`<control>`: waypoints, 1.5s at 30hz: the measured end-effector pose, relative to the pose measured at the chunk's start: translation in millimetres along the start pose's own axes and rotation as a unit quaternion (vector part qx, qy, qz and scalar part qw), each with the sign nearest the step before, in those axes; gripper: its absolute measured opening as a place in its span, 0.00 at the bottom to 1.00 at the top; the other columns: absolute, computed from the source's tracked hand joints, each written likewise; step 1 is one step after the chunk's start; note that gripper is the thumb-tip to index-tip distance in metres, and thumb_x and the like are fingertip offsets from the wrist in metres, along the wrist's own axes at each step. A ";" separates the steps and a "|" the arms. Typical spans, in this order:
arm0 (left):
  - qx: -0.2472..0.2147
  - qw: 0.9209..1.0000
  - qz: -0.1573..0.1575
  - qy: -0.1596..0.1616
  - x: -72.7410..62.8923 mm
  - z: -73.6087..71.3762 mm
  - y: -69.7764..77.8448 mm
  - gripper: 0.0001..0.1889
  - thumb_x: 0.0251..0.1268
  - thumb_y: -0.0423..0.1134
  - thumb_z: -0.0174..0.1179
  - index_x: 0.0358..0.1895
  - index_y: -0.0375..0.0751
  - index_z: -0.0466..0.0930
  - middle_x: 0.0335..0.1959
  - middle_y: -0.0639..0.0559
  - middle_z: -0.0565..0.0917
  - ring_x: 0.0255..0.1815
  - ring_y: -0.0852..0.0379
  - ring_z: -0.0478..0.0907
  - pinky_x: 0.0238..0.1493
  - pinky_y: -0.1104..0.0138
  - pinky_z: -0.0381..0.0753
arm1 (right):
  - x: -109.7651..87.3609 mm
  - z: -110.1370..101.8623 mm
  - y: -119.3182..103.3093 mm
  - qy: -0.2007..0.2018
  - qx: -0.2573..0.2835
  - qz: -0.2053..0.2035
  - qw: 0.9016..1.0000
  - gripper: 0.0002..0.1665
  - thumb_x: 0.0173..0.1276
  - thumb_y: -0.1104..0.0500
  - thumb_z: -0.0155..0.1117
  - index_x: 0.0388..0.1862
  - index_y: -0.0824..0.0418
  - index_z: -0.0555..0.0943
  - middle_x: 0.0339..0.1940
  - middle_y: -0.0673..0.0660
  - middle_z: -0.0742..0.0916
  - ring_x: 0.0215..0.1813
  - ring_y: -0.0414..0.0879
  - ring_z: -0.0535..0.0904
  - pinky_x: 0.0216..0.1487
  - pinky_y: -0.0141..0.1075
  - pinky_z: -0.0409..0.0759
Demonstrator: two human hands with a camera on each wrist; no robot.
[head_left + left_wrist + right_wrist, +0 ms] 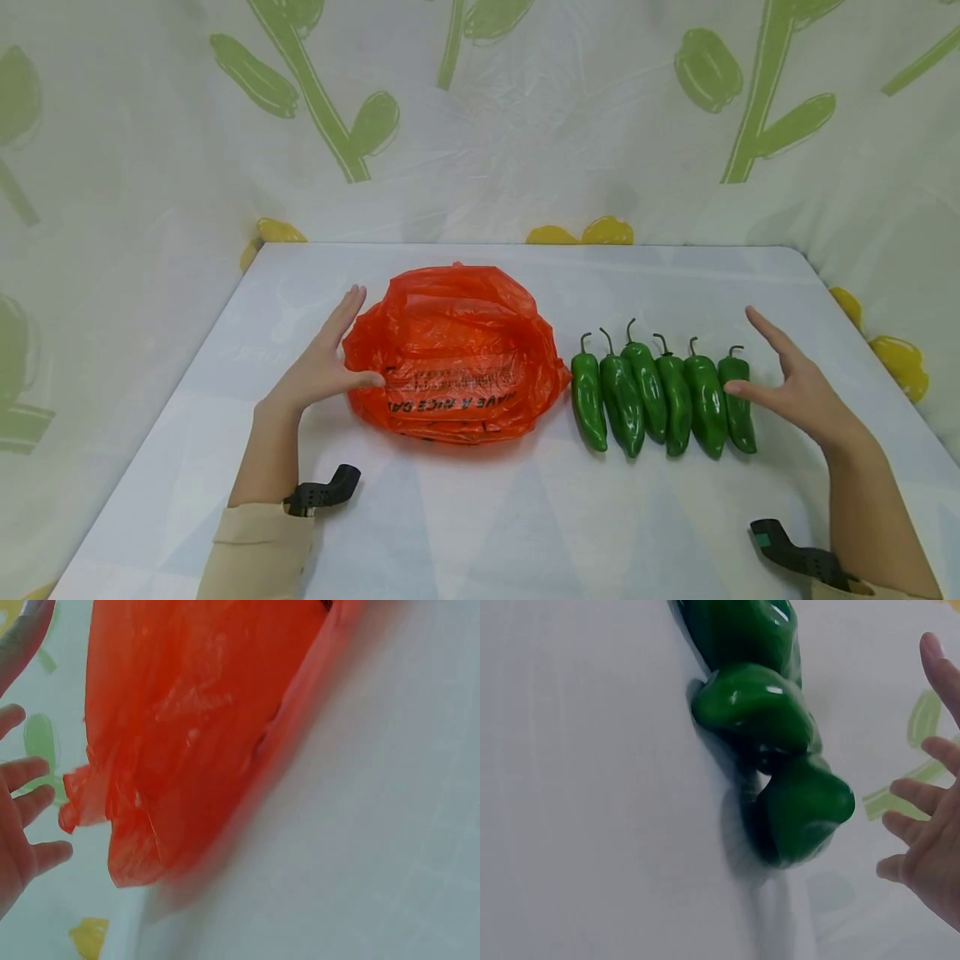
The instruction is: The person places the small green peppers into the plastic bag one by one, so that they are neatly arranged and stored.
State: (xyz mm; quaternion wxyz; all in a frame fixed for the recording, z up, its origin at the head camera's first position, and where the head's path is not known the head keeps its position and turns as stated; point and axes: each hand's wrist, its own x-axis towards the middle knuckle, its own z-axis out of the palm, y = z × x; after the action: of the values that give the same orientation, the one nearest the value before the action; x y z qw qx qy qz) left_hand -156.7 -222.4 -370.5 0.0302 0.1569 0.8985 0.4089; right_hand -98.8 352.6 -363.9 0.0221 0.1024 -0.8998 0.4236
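A red plastic bag (457, 317) with black print lies spread open on the white table, its mouth facing up. To its right, several green peppers (633, 392) lie in a row, stems pointing away from me. My left hand (322, 362) is held at the bag's left side, fingers straight and thumb apart, holding nothing; in the left wrist view its fingertips stand beside the bag (195, 735). My right hand (802, 392) hovers by the rightmost pepper, with thumb and fingers spread. The right wrist view shows that hand (930, 825) apart from the peppers (806, 810).
The white table (480, 517) ends in a straight back edge and rounded right corner. Behind it hangs a pale sheet (555, 125) printed with green plants and yellow shapes. A black wrist camera mount (326, 492) sits on the left wrist, another (798, 554) on the right.
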 end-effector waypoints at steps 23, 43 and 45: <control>-0.081 0.996 -0.019 -0.031 -1.1 1.6 -39.7 0.54 0.47 0.43 0.72 0.75 0.63 0.44 0.76 0.48 0.50 0.74 0.41 0.49 0.64 0.36 0.57 | -6.4 -8.7 49.5 -0.005 0.010 0.024 1.000 0.50 0.63 0.67 0.63 0.77 0.49 0.48 0.74 0.36 0.58 0.60 0.18 0.58 0.54 0.09 0.55; -0.094 0.992 -0.058 -0.056 -2.7 9.6 -50.9 0.49 0.49 0.45 0.71 0.74 0.66 0.51 0.77 0.51 0.50 0.76 0.44 0.45 0.67 0.42 0.58 | -12.5 -2.9 59.5 -0.007 0.000 0.036 0.999 0.47 0.59 0.65 0.68 0.75 0.54 0.57 0.54 0.20 0.68 0.52 0.20 0.63 0.43 0.13 0.59; -0.092 0.992 -0.062 -0.054 -2.7 8.7 -49.8 0.49 0.49 0.46 0.71 0.73 0.67 0.50 0.76 0.52 0.50 0.76 0.45 0.46 0.68 0.41 0.57 | -11.1 -2.7 58.2 -0.007 -0.010 0.034 0.999 0.46 0.60 0.64 0.68 0.75 0.54 0.58 0.53 0.19 0.67 0.51 0.20 0.63 0.42 0.14 0.60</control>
State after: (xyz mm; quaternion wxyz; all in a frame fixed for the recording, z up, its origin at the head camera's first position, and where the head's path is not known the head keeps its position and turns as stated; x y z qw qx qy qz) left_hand -165.3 -247.6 -413.5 0.1178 0.1196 0.8620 0.4783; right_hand -99.9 392.6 -407.7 0.0018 0.0743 -0.9071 0.4142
